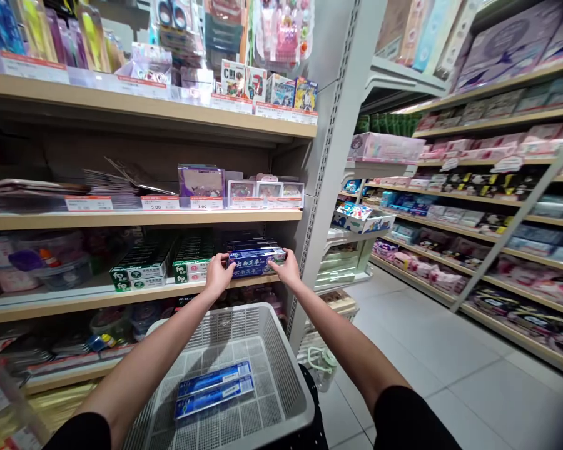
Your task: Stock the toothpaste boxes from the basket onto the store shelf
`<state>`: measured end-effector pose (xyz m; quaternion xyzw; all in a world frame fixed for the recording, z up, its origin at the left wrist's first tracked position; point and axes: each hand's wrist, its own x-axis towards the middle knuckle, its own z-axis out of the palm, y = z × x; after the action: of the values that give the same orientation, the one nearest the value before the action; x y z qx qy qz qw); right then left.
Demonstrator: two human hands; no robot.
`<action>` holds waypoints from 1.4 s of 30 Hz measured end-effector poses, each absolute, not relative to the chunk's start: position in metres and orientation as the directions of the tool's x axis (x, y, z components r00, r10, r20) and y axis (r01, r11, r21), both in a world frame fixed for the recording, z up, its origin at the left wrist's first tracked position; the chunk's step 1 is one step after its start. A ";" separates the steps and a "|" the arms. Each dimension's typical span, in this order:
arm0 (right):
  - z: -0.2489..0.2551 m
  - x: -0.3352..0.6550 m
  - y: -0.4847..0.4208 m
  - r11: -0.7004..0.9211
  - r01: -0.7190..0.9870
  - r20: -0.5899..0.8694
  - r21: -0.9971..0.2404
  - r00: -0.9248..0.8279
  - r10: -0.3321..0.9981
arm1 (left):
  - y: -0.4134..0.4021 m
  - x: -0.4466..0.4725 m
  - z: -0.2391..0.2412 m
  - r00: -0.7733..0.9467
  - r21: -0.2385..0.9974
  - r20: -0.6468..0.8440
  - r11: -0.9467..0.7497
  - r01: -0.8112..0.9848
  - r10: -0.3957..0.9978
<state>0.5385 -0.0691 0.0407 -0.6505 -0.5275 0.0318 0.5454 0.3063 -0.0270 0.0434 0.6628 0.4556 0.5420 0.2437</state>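
On the shelf ahead, blue toothpaste boxes (251, 261) with white Chinese lettering form the front of a row at its right end. My left hand (219, 275) grips the left end of the front boxes, thumb toward me. At their right end is my right hand (287, 269), fingers closed round the corner. Whether one box or two is between the hands I cannot tell. Below, a light grey plastic basket (281, 381) holds two blue boxes (214, 389) lying side by side. Green-and-white toothpaste boxes (191, 270) stand in rows just left of my left hand.
A wooden shelf board (159, 220) with price labels runs above my hands. To the right rises a grey perforated upright (331, 137). Clear plastic tubs (51, 259) sit at the left. Pale floor tiles (403, 331) lead to further stocked shelves (450, 200).
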 end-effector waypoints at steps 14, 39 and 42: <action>0.032 0.546 -0.035 0.163 0.608 0.477 -0.777 0.400 0.782 | -0.002 0.327 0.032 -0.080 0.881 0.431 -0.399 0.256 0.899; 0.030 0.512 -0.063 0.244 0.716 0.666 -0.654 0.393 0.633 | -0.040 0.296 0.026 0.109 0.854 0.475 -0.488 0.182 0.873; 0.029 0.494 -0.089 0.339 0.747 0.735 -0.572 0.284 0.615 | -0.065 0.274 0.020 0.191 0.839 0.480 -0.512 0.185 0.856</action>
<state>0.4944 -0.0893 0.0288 -0.5720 -0.5952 -0.0588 0.5613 0.2739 -0.0651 0.0205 0.6997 0.3719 0.5160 0.3253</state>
